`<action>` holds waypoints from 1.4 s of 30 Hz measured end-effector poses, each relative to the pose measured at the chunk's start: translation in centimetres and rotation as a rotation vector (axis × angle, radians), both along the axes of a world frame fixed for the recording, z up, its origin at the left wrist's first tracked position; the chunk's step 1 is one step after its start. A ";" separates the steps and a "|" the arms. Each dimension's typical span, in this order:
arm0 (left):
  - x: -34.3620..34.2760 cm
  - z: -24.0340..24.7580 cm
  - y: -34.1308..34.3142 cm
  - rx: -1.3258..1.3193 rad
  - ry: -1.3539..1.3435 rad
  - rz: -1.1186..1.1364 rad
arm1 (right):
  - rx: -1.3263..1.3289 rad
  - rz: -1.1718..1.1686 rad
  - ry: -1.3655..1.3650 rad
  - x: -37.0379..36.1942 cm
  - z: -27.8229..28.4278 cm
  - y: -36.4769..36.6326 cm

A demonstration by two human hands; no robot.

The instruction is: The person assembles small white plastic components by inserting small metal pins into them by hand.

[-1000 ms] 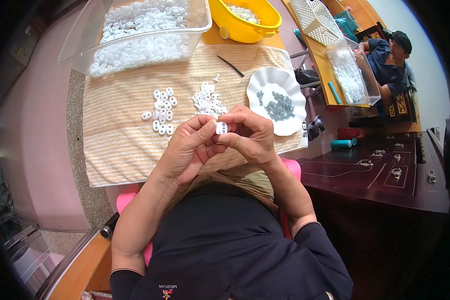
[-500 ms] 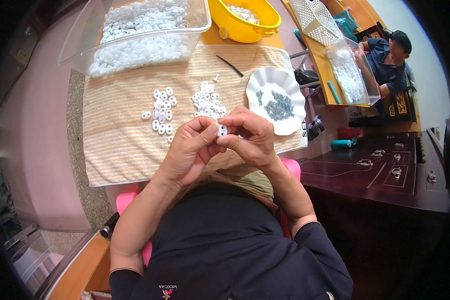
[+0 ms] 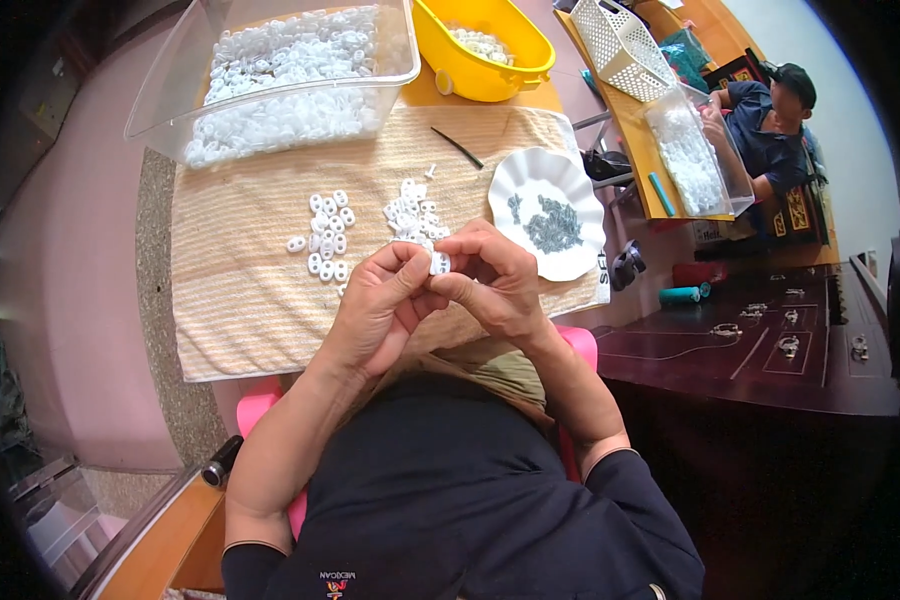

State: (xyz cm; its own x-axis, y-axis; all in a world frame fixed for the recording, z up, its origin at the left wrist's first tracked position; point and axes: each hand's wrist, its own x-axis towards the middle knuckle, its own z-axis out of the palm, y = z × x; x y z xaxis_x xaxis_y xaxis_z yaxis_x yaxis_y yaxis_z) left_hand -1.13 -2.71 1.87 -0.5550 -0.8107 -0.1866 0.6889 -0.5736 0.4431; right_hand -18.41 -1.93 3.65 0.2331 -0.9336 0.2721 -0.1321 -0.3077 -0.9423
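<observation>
Between my two hands, above the near part of a striped towel (image 3: 240, 300), is a small white plastic cord lock (image 3: 440, 263) with two holes. My left hand (image 3: 382, 302) pinches it with thumb and fingers from one side. From the other side my right hand (image 3: 500, 282) grips it, thumb below and index finger above. Just beyond my fingers lies a heap of small white plastic parts (image 3: 410, 208). Left of it, more two-hole cord locks (image 3: 327, 240) lie in a loose group. A white wavy-rimmed plate (image 3: 507, 178) at the right holds small grey pieces, perhaps springs (image 3: 554, 225).
A clear bin (image 3: 400, 75) of white parts and a yellow tub (image 3: 530, 65) stand at the back. A thin black stick (image 3: 457, 147) lies on the towel. At another table on the right, a person (image 3: 770, 130) sits by a second clear bin (image 3: 735, 190).
Both hands keep their hold on the cord lock, with a slight shift of the fingers around it. The whole view has tilted a little, so the table appears slightly lower.
</observation>
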 end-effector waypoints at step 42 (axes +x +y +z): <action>2.1 0.8 -1.8 0.096 -0.221 0.340 | -0.150 -0.168 0.497 -4.0 5.3 -8.6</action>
State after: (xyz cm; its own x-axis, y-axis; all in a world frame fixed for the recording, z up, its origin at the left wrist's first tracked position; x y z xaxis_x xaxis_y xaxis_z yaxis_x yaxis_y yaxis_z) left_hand 0.97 -4.48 2.63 -0.1965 -0.9142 -0.3543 0.7408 -0.3752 0.5571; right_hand -22.41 -10.54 8.98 0.2190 -0.9283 0.3006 -0.6089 -0.3707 -0.7013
